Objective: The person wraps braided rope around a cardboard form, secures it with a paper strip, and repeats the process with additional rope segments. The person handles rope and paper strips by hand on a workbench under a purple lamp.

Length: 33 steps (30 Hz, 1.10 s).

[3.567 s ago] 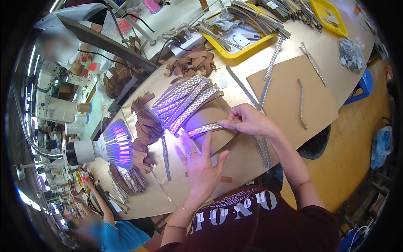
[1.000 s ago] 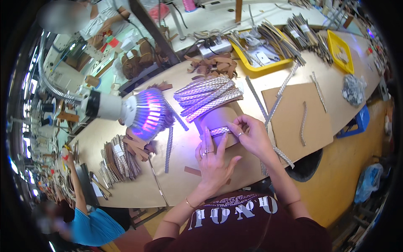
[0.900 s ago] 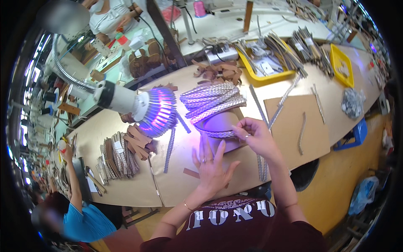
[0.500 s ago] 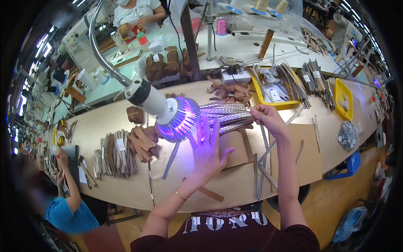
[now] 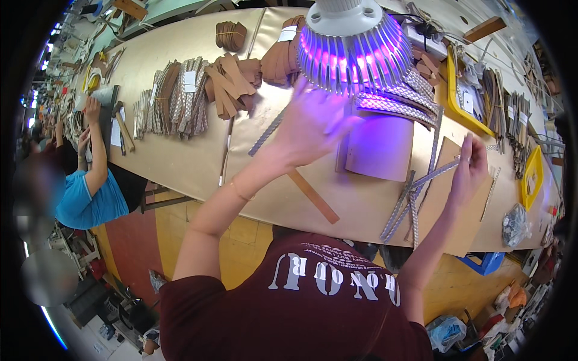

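My left hand (image 5: 316,126), blurred by motion, reaches under the glowing purple lamp (image 5: 355,54) with its thumb spread away from the fingers. Nothing shows in its grasp. Beside it, silvery braided straps (image 5: 400,102) lie in a bundle, partly covered by the lamp. Below them rests a brown board piece (image 5: 380,147). My right hand (image 5: 469,171) hovers by the end of a loose braided strap (image 5: 436,173), fingers loosely bent and apart, apparently holding nothing. More loose straps (image 5: 400,207) cross on the table near it.
To the left lie bundled braided straps (image 5: 186,99) and brown leather strips (image 5: 232,87). A single brown strip (image 5: 313,195) lies near the front edge. Yellow trays (image 5: 451,96) stand at the right, with a bag of small parts (image 5: 516,224). A co-worker in blue (image 5: 90,198) works at the far left.
The view has shifted, and the lamp now appears higher. My right hand has come away from the strap bundle, toward me and rightward. My left hand has moved to the bundle's left.
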Tool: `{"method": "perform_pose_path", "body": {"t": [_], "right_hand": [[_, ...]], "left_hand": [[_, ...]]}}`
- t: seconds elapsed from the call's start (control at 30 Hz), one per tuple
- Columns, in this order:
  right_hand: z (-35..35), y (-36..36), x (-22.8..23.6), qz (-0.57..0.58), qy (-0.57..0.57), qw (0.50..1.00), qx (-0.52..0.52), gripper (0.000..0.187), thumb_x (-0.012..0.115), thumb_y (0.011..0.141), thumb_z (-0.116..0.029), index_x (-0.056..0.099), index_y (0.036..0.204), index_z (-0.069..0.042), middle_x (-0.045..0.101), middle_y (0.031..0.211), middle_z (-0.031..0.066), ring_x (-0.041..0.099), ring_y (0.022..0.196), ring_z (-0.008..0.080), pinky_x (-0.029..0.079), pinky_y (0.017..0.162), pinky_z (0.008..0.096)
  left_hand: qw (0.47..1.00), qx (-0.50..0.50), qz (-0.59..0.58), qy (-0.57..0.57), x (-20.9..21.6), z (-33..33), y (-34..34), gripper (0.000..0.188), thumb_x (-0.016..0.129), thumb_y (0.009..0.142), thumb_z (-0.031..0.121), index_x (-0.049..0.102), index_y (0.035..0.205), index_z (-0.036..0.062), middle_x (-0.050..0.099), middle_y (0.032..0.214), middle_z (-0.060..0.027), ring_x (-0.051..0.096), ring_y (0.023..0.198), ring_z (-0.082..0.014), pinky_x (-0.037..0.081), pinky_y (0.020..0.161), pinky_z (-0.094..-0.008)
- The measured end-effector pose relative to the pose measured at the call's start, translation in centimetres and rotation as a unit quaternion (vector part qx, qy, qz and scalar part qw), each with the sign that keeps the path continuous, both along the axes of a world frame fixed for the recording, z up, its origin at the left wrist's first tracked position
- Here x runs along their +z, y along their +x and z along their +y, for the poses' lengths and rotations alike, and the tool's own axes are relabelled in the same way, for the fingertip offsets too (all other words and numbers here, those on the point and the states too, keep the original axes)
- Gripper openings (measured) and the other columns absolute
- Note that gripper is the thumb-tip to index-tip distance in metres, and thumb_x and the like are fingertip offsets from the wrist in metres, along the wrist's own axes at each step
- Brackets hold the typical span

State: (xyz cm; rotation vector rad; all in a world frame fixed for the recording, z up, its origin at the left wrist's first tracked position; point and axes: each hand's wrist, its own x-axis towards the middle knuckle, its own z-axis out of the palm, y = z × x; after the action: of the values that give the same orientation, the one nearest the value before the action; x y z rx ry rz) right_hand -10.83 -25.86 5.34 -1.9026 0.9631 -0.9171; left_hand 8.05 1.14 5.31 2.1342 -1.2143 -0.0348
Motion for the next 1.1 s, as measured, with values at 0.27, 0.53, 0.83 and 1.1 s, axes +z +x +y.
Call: {"method": "perform_pose_path", "body": {"t": [0.27, 0.53, 0.83, 1.1], "right_hand": [[12.4, -4.8, 0.8, 0.143, 0.105, 0.95, 0.255, 0.019, 0.071, 0.09, -0.02, 0.065, 0.096, -0.004, 0.065, 0.082, 0.003, 0.058, 0.072, 0.0114, 0.045, 0.067, 0.0248], [18.4, -5.8, -0.4, 0.367, -0.055, 0.839, 0.399, 0.028, 0.072, 0.083, -0.022, 0.064, 0.105, -0.006, 0.061, 0.1, 0.0098, 0.062, 0.09, 0.0309, 0.045, 0.078, 0.0424], [19.0, -8.5, -1.6, 0.339, -0.032, 0.867, 0.363, 0.025, 0.069, 0.086, -0.018, 0.063, 0.107, -0.006, 0.059, 0.1, 0.0097, 0.06, 0.088, 0.0298, 0.044, 0.077, 0.0412], [19.3, -10.0, -2.9, 0.287, -0.123, 0.869, 0.384, 0.03, 0.067, 0.084, -0.014, 0.063, 0.114, -0.009, 0.059, 0.1, 0.0081, 0.058, 0.091, 0.0275, 0.043, 0.075, 0.0394]], "left_hand": [[0.983, 0.166, 0.051, 0.05, -3.9, 9.5, -6.3, 0.029, 0.074, 0.082, 0.014, 0.069, 0.11, 0.0089, 0.062, 0.106, -0.0103, 0.06, 0.097, -0.0285, 0.048, 0.081, -0.0394], [0.996, -0.083, 0.021, 0.002, -6.1, 9.0, -15.0, 0.029, 0.079, 0.077, 0.02, 0.069, 0.103, 0.0102, 0.059, 0.1, -0.0057, 0.06, 0.092, -0.0225, 0.046, 0.077, -0.0381], [0.993, -0.116, 0.015, -0.008, -7.4, 7.9, -15.8, 0.022, 0.072, 0.081, 0.01, 0.068, 0.1, 0.0023, 0.06, 0.098, -0.007, 0.061, 0.089, -0.0237, 0.046, 0.078, -0.0387], [0.997, -0.08, -0.006, -0.005, -6.7, 7.6, -16.8, 0.025, 0.072, 0.076, 0.004, 0.068, 0.1, 0.0001, 0.061, 0.098, -0.0082, 0.062, 0.088, -0.0252, 0.046, 0.078, -0.0389]]}}
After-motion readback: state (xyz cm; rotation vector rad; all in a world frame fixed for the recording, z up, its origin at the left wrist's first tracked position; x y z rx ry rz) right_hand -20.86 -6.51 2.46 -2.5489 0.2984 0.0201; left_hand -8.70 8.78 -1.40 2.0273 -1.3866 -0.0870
